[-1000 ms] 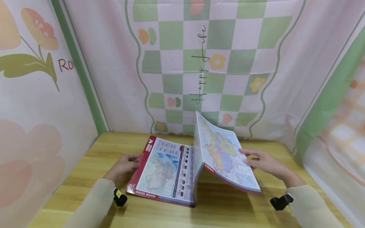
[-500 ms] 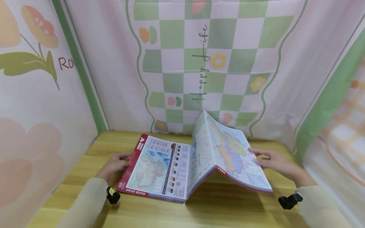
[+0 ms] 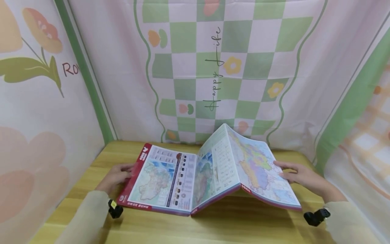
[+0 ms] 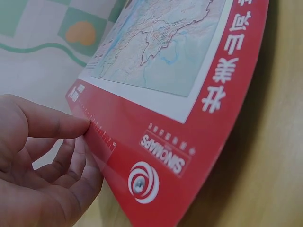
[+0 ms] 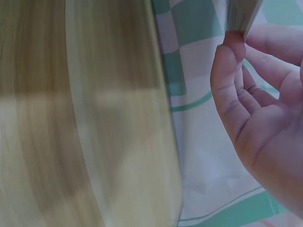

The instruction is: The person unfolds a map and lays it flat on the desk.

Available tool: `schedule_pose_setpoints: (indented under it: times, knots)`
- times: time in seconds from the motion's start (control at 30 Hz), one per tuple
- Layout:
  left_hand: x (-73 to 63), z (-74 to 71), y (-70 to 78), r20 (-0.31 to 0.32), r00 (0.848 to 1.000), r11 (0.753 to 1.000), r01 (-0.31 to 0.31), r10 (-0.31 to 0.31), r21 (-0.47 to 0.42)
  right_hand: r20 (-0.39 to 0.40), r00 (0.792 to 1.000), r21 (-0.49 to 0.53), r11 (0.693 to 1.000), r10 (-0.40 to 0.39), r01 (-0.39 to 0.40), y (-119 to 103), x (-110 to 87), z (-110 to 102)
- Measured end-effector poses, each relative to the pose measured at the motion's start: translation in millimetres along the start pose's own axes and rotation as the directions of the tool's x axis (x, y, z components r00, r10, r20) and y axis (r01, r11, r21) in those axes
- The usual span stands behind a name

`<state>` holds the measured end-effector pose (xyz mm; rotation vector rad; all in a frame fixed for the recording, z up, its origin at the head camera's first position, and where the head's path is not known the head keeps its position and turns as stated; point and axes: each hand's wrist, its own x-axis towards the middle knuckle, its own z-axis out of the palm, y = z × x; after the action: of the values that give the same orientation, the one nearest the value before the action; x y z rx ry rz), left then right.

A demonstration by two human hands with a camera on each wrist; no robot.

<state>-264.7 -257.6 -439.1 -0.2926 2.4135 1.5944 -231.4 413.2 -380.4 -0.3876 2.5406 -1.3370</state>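
A folded paper map (image 3: 156, 179) with a red border stands partly unfolded over the wooden table (image 3: 243, 230), its left panel low and its middle and right panels rising to a peak. My left hand (image 3: 117, 177) pinches the red left edge; in the left wrist view, the thumb (image 4: 66, 126) lies on the printed face near the SINOMAPS logo (image 4: 163, 153). At the far side, my right hand (image 3: 301, 177) holds the right panel's outer edge. Up close in the right wrist view, its thumb and fingers (image 5: 225, 71) pinch the map's thin edge (image 5: 242, 16).
A checkered curtain (image 3: 182, 67) reading "Happy Life" hangs right behind the table's back edge. Floral fabric (image 3: 51, 112) closes off the left side, and more patterned fabric (image 3: 362, 135) hangs on the right. A small black camera sits on each wrist (image 3: 317, 217).
The hands have moved apart, left hand leftward and right hand rightward. The map has spread wider, its peak shifting right, and the middle panel's printed face has come into view.
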Motion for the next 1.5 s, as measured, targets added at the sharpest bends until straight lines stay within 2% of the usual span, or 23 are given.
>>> schedule_pose_setpoints:
  times: [0.27,0.43,0.87,1.1,1.3,1.5]
  knots:
    - [-0.6,-10.4,-0.9,-0.003,1.0,1.0,0.008,-0.008,-0.028,-0.015,0.998,0.005,0.999,0.054,-0.054,6.0,-5.4,-3.7]
    - [0.0,-16.6,-1.1,-0.035,0.999,0.999,0.026,-0.028,-0.032,-0.02,0.997,0.01,0.997,0.081,-0.081,10.7,-7.1,-6.7]
    - [0.6,-28.3,-6.7,-0.124,0.991,0.996,0.049,-0.057,-0.073,-0.075,0.995,-0.051,0.996,0.071,-0.075,30.7,-17.8,-12.6]
    - [3.3,-33.9,-7.0,-0.156,0.982,0.993,0.101,-0.111,-0.068,-0.101,0.989,-0.089,0.989,0.112,-0.121,38.1,-22.9,-13.6]
    - [5.6,-35.5,-8.1,-0.174,0.973,0.987,0.14,-0.153,-0.084,-0.091,0.991,-0.148,0.983,0.096,-0.108,39.6,-26.3,-13.4]
    - [7.0,-36.7,-11.2,-0.185,0.975,0.992,0.114,-0.123,-0.057,-0.109,0.991,-0.172,0.98,0.083,-0.101,47.4,-23.1,-10.0]
